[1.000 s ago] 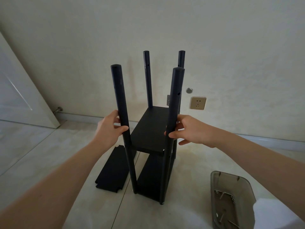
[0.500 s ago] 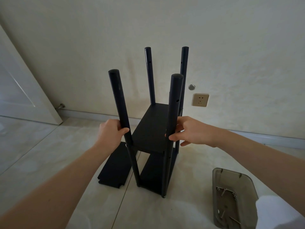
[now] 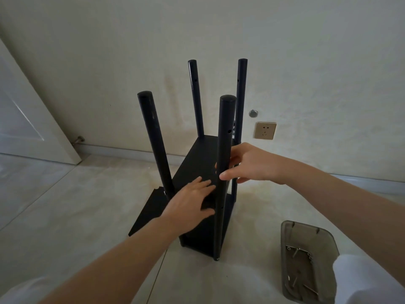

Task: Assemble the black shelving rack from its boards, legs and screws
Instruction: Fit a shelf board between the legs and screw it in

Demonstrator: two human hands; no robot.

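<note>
The black rack (image 3: 225,119) stands upright on the floor, four round legs rising above its middle board (image 3: 197,163); a lower board sits near the floor. My right hand (image 3: 249,165) holds the near right leg at the height of the middle board, thumb in front and fingers behind. My left hand (image 3: 190,204) lies flat on the middle board's near end with fingers spread. A loose black board (image 3: 149,211) lies on the floor to the left of the rack, partly hidden by my left arm.
A grey plastic tray (image 3: 306,242) with several screws lies on the floor at the lower right. A white door (image 3: 28,119) leans open at the left. A wall socket (image 3: 264,130) sits behind the rack. Tiled floor surrounds the rack.
My left hand has let go of the near left leg and moved right onto the middle board. My right hand stays on the near right leg. The camera has tilted down.
</note>
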